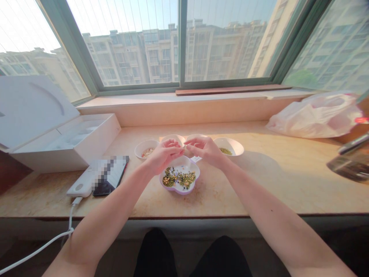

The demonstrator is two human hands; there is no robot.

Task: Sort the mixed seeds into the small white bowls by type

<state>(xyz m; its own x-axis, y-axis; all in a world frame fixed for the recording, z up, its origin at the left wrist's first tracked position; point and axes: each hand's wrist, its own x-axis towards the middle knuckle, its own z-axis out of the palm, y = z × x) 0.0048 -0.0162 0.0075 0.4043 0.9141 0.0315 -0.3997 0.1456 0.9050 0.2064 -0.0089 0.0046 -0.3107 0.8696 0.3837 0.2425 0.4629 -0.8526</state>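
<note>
My left hand (165, 154) and my right hand (204, 149) meet fingertip to fingertip above the far side of a lobed, purple-rimmed white bowl (180, 191). Both are closed in a pinch; a tiny pale bit shows between the fingertips, too small to name. Mixed green, yellowish and dark beans (186, 179) lie in two main heaps in that bowl. Just left of my left hand stands a white bowl (138, 149) holding pale and reddish pieces. Beyond my right hand, another white bowl (238, 147) contains small green beans. Two more bowls between them are partly hidden by my hands.
At left, an open white box (95, 134) sits behind a white power bank (81, 184) with a cable (54, 239) and a dark phone (108, 184). A plastic bag (314, 115) and a dark glossy object (348, 163) are at right. The counter's front edge faces my knees.
</note>
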